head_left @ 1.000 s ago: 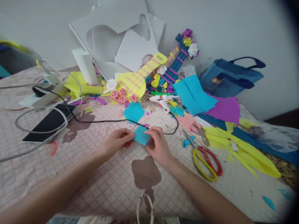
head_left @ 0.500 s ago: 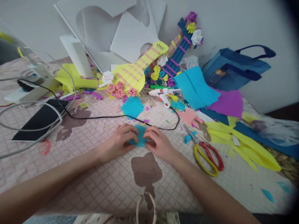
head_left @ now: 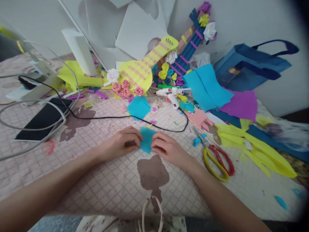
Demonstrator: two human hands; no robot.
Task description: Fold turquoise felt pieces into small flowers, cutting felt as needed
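Note:
A small piece of blue crepe paper (head_left: 146,139) spans the gap between my two hands, just above the quilted tablecloth. My left hand (head_left: 125,141) pinches its left edge between thumb and fingers. On the opposite edge, my right hand (head_left: 166,146) is closed in a similar pinch. Behind them lies a small stack of blue paper squares (head_left: 138,108). To the right of my right hand rest scissors (head_left: 216,161) with one yellow and one red handle, blades pointing away.
A white glue gun (head_left: 172,96) trails a black cord across the table behind my hands. Beyond stand a yellow paper guitar (head_left: 136,74) and a blue one (head_left: 184,58), both with paper flowers. A tablet (head_left: 43,119) and looped cables lie left; a blue bag (head_left: 251,67) stands right.
The view has tilted slightly, so the scene sits higher and farther right. My fingers have shifted outward to the paper's side edges, leaving more of it exposed.

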